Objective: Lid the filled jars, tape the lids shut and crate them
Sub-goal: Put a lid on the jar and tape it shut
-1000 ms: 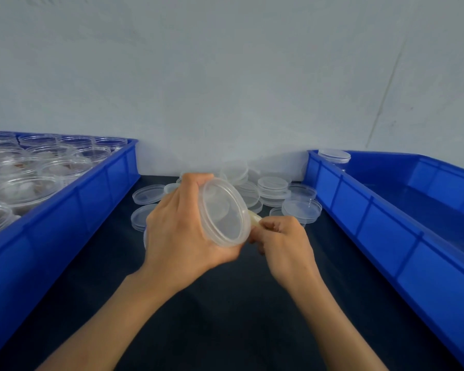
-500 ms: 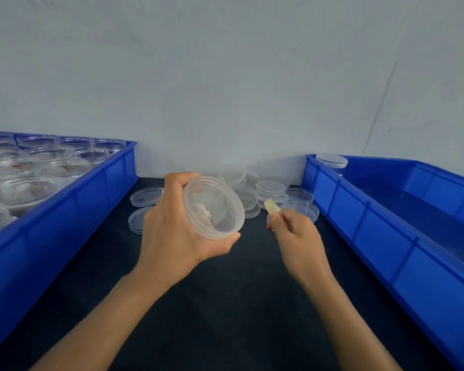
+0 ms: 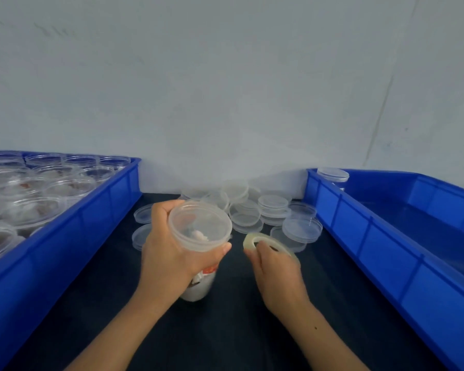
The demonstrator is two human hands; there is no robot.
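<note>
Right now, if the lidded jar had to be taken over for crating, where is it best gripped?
Around the wall just under the lid, from the right: the jar stands upright and the left hand wraps its left side.

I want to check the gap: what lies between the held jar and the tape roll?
Only bare dark table, in the head view, between jar and tape roll.

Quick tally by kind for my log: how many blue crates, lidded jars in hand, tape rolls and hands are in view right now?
Blue crates: 2, the left crate and the right crate
Lidded jars in hand: 1, the jar gripped by the left hand
Tape rolls: 1, the tape roll held by the right hand
Hands: 2
Total: 6
</note>
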